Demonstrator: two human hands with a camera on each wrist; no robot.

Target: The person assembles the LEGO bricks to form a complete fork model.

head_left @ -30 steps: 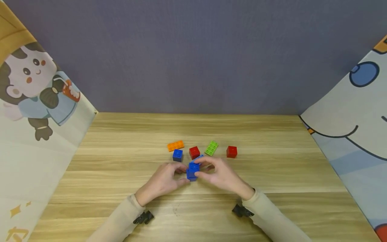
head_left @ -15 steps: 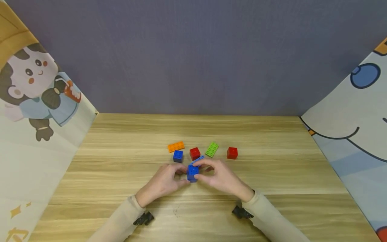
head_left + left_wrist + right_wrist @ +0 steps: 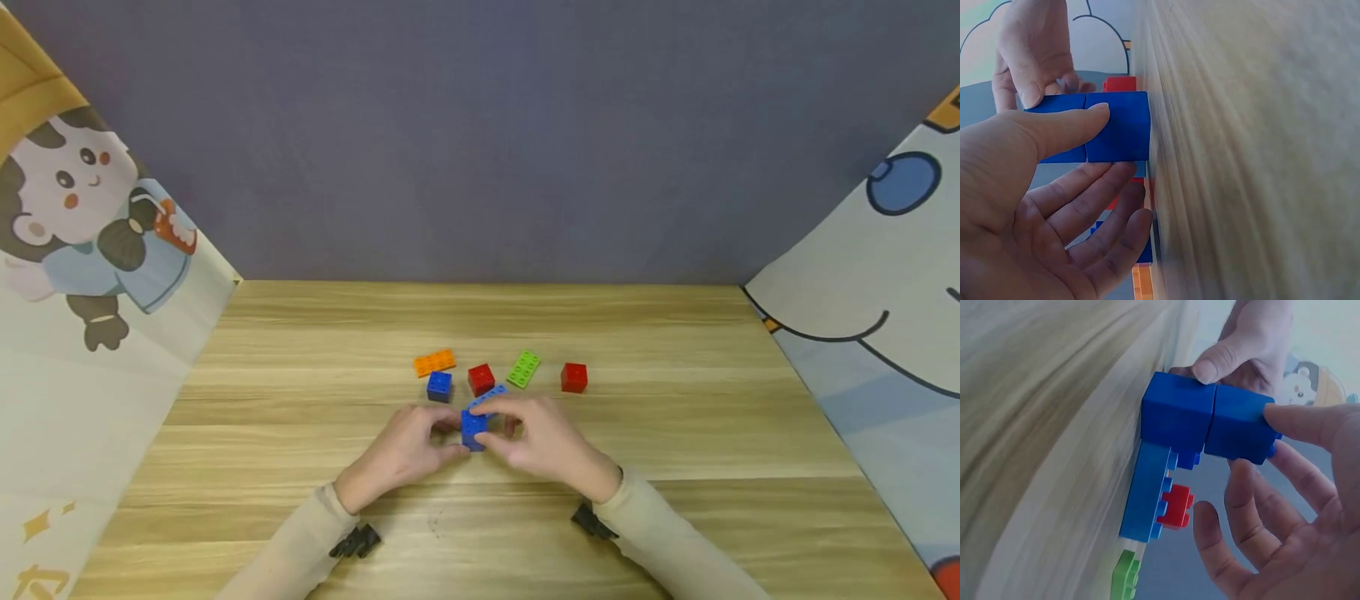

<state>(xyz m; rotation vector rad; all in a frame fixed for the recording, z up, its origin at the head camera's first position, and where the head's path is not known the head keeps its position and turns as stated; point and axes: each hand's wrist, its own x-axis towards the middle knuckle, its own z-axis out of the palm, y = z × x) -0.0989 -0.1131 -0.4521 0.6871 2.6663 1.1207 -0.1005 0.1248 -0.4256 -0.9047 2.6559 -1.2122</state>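
Two square blue toy bricks stand one on top of the other in front of the person. The lower brick [image 3: 1175, 415] is on the wooden table, and the left hand [image 3: 401, 450] pinches it from the left between thumb and fingers. In the left wrist view its thumb crosses the seam onto the lower brick. From the other side the right hand [image 3: 551, 442] grips the upper brick [image 3: 1240, 423] with thumb and fingertips. A thin seam shows between the two bricks. Right behind them lies a long lighter blue brick [image 3: 491, 395], partly hidden by the right hand.
Beyond the hands lie an orange brick [image 3: 434, 362], another blue brick [image 3: 439, 386], a red brick [image 3: 481, 379], a green brick [image 3: 523, 368] and a second red brick [image 3: 573, 377]. A dark panel [image 3: 480, 142] stands behind the table.
The upper blue brick, tilted and offset one second ago, has come down to sit in line on the lower one, the right hand still gripping it. The left hand stays in place.
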